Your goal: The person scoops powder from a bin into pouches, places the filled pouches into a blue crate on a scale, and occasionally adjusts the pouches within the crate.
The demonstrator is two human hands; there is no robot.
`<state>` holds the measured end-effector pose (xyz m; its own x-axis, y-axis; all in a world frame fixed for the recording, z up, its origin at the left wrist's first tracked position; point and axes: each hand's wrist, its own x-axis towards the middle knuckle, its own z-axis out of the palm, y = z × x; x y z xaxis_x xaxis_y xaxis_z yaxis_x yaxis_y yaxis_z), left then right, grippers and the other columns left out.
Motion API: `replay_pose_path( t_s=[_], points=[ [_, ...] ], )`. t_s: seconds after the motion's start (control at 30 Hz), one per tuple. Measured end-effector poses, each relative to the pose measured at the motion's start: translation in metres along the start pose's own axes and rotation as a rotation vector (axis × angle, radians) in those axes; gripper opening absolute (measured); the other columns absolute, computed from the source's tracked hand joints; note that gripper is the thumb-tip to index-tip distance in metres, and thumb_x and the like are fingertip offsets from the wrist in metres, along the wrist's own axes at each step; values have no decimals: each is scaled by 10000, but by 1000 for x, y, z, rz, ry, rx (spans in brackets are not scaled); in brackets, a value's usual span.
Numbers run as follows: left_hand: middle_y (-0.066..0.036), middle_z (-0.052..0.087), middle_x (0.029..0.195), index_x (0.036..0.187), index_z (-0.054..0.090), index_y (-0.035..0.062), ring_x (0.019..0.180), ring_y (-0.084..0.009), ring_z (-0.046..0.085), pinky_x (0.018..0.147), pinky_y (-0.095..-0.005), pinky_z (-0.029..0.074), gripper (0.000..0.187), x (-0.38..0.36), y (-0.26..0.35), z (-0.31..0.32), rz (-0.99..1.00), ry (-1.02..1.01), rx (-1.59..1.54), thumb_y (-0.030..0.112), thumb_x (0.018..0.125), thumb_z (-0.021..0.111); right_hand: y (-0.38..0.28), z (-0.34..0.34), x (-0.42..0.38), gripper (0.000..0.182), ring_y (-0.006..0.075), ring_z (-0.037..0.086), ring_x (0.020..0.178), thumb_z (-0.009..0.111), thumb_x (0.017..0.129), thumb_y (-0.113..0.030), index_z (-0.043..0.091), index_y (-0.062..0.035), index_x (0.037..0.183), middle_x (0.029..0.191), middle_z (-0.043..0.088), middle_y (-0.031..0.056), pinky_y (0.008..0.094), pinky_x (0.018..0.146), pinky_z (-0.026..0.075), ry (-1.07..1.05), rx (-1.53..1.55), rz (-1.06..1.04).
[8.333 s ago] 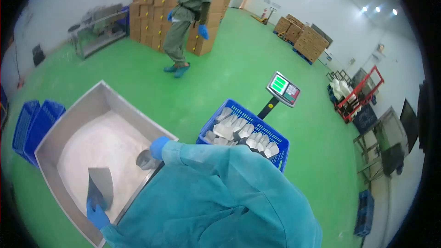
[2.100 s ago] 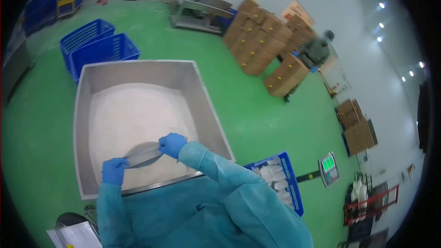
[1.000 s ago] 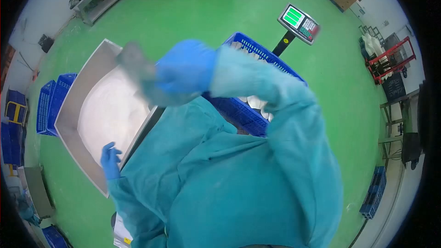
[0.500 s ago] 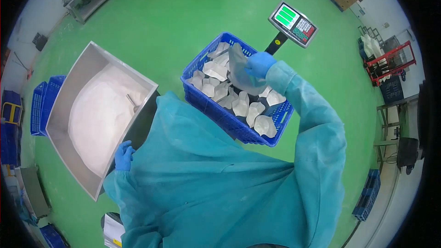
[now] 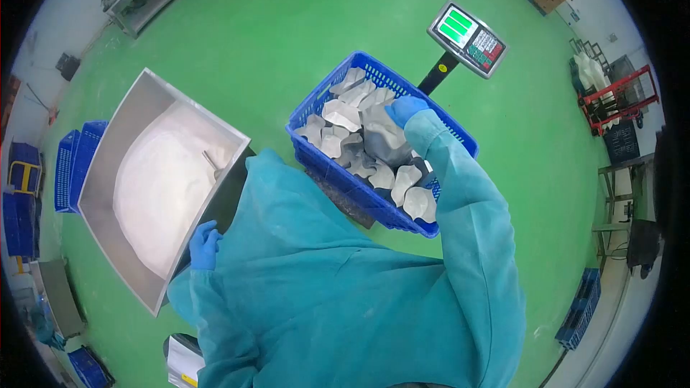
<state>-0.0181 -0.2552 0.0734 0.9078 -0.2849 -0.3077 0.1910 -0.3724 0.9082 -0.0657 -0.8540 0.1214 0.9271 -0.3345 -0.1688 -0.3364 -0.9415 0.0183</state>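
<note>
Lower now: grey piece [image 5: 385, 136] in blue crate [image 5: 346, 184], right hand [image 5: 407, 110] at its edge.

1. The right hand [image 5: 407, 110] is gripping the edge of a large grey piece [image 5: 383, 136], which is lying against other pieces in a blue basket [image 5: 356, 190].
2. Smaller pale pieces [image 5: 419, 203] are crowding around it.
3. The left hand [image 5: 205, 246] is holding nothing, its fingers bending loosely beside the rim of a metal tub [image 5: 147, 100].
4. White powder [image 5: 162, 187] is covering the tub's bottom, and a metal tool [image 5: 210, 163] is sticking out of it.
5. Behind the basket, a display [image 5: 471, 38] is glowing green on a dark post [image 5: 437, 75].
</note>
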Motion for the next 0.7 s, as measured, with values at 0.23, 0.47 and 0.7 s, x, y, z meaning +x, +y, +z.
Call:
replay_pose_path(
  t_s=[0.23,0.47,0.7],
  points=[
    [-118,656,902,1061,631,86,786,-217,626,739,-334,491,263,9,63,179,260,-179,251,229,843,598,-51,53,22,242,286,644,858,564,788,-229,689,-66,916,924,664,141,382,734,509,11,-119,92],
    [-288,414,1301,1382,196,-86,1169,-377,472,970,-388,392,919,66,41,317,76,-82,187,367,755,693,-59,83,-13,319,291,589,1016,489,844,-250,624,-82,1079,1112,615,146,368,875,460,-94,69,130],
    [-292,508,1183,1409,-6,-62,1052,-360,559,896,-378,453,1015,76,31,375,-215,-154,65,269,757,698,-35,167,-16,305,282,604,988,479,848,-253,644,-92,1047,1089,630,122,368,858,469,-83,89,264]
  ],
)
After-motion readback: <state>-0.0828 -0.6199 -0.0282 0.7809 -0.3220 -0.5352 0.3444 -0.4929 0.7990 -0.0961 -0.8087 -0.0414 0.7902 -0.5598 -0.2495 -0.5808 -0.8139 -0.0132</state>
